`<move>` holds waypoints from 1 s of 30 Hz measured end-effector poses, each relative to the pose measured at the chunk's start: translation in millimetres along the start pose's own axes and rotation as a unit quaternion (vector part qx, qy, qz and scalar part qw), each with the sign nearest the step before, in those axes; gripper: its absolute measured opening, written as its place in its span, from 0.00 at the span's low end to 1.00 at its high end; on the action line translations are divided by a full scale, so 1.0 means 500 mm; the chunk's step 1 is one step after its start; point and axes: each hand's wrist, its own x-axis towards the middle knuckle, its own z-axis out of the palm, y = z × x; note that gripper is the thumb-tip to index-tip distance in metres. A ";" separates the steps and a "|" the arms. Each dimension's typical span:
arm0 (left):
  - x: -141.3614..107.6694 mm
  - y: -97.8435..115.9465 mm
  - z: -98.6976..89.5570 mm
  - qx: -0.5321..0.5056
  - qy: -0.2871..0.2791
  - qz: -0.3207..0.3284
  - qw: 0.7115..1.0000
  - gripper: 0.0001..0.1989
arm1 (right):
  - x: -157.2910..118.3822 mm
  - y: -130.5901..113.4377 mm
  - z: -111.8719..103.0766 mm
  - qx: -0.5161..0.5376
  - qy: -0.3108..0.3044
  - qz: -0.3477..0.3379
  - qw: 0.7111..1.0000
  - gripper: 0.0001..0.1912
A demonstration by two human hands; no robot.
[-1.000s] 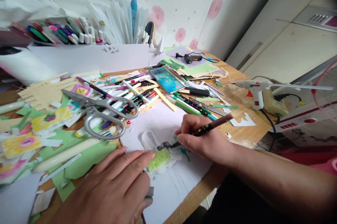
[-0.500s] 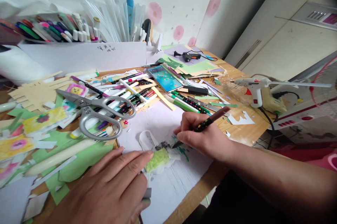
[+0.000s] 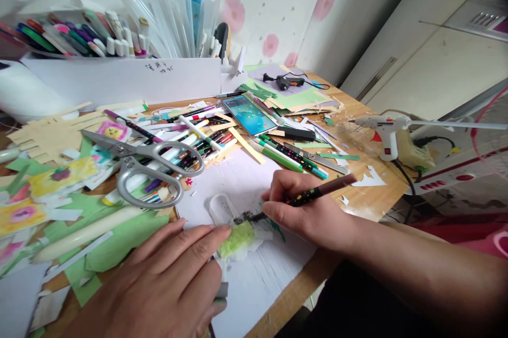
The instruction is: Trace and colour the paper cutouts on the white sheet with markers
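Observation:
A dark, dotted marker (image 3: 317, 191) is pinched in my right hand (image 3: 301, 211), its tip at the black marks beside a small piece coloured light green (image 3: 237, 239). My left hand (image 3: 170, 269) lies over the near left part of the white paper (image 3: 254, 295), its index fingertip on the green piece's left edge. A grey pen end sticks out beneath the left fingers, which look curled round it. A clear rounded plastic piece (image 3: 223, 208) lies just behind the green one. Green strokes show on the paper near my right hand.
Silver scissors (image 3: 146, 166) lie on scattered markers and paper scraps at left. A phone (image 3: 249, 115) rests behind the paper. A white glue gun (image 3: 387, 134) stands at right; a black one (image 3: 289, 82) lies at the back. A pen box (image 3: 123, 79) lines the wall.
My right hand has tilted the marker lower and moved its tip slightly left, towards the black marks above the green piece. My left hand has stayed in place.

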 end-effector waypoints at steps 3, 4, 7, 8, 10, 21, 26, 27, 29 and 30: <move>0.001 0.000 -0.002 0.002 -0.010 0.000 1.000 0.17 | -0.001 -0.001 0.000 0.002 -0.004 0.000 1.000 0.10; 0.002 0.000 -0.002 0.001 -0.010 0.002 1.000 0.17 | -0.001 -0.002 0.000 0.003 -0.003 0.000 1.000 0.10; 0.004 -0.004 -0.002 -0.002 -0.018 0.004 1.000 0.17 | -0.001 -0.003 0.000 0.003 -0.014 0.006 1.000 0.10; 0.005 -0.005 -0.002 -0.004 -0.021 0.004 1.000 0.17 | -0.001 -0.003 0.000 0.007 -0.016 0.007 1.000 0.10; 0.004 -0.006 -0.001 -0.009 -0.018 0.002 1.000 0.17 | -0.002 -0.003 0.000 0.013 -0.013 0.005 1.000 0.10; 0.007 -0.006 0.003 -0.014 0.014 -0.002 1.000 0.16 | -0.006 0.003 -0.005 0.037 -0.025 0.007 0.999 0.10; 0.013 -0.009 0.001 -0.011 0.012 0.007 1.000 0.15 | -0.009 0.010 -0.005 0.029 -0.038 -0.027 0.998 0.10; 0.014 -0.009 0.000 -0.010 0.012 0.009 1.000 0.15 | -0.010 0.011 -0.006 0.034 -0.036 -0.029 0.998 0.10; 0.015 -0.009 -0.003 -0.010 0.012 0.012 1.000 0.16 | -0.012 0.014 -0.006 0.038 -0.034 -0.037 0.998 0.10; 0.015 -0.008 -0.005 -0.011 0.012 0.011 1.000 0.17 | -0.013 0.014 -0.006 0.037 -0.039 -0.043 0.998 0.10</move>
